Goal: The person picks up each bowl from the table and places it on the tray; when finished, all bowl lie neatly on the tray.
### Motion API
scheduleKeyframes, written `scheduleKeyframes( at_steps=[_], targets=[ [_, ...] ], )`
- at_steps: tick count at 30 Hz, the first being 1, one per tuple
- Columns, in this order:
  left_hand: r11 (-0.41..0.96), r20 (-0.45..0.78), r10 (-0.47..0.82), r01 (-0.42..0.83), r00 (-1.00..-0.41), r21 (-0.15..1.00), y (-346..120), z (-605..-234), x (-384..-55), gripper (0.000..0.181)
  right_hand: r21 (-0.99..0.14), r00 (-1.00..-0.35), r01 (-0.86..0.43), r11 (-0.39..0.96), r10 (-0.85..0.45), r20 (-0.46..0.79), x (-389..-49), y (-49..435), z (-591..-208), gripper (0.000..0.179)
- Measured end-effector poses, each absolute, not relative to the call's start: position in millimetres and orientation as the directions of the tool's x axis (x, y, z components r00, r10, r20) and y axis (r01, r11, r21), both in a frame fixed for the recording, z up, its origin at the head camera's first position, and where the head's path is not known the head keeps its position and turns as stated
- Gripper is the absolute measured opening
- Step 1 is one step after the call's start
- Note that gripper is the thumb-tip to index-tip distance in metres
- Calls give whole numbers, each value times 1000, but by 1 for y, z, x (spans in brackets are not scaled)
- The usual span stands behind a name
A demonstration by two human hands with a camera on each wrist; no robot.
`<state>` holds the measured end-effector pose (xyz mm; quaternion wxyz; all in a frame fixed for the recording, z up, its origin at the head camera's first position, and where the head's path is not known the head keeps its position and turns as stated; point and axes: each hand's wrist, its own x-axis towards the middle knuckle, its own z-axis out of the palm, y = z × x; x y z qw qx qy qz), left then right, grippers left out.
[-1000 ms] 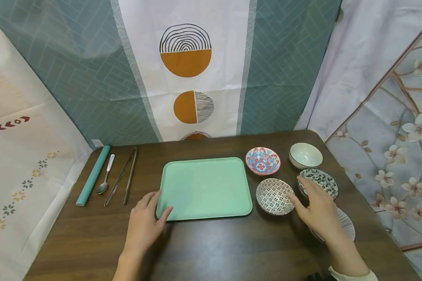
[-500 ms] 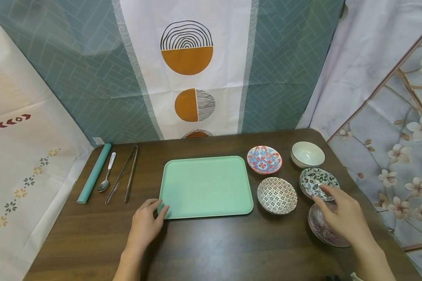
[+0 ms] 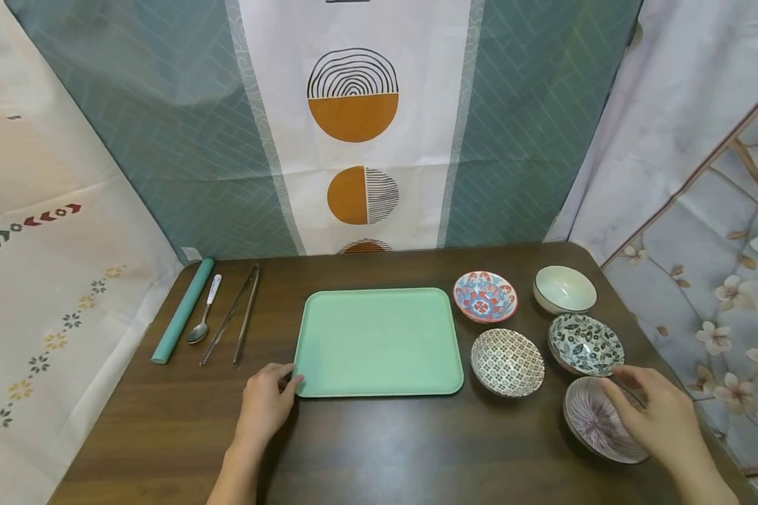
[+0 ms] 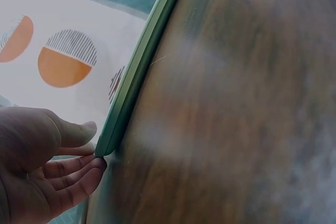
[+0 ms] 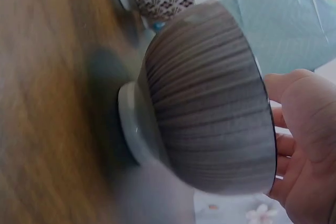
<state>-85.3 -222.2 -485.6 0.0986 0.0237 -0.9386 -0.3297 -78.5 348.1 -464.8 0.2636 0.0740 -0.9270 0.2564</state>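
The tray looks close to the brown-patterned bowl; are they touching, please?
Apart: in the head view, dark table shows between the tray and the brown-patterned bowl.

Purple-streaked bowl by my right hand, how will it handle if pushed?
The purple-streaked bowl looks like glazed ceramic, so probably stiff and breakable. Its foot, much narrower than its top, might let it tip if pushed high.

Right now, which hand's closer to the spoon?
Left. The left hand is to the right of the spoon, at the green tray; the right hand is much farther right, at the purple bowl.
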Motion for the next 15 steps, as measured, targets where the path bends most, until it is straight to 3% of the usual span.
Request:
scheduleKeyframes(
  at_steps=[15],
  targets=[
    [782, 176, -126, 11, -976, 623, -224, -489, -89, 25, -469, -905, -176, 865, 46, 423, -62, 371, -477, 20]
  ],
)
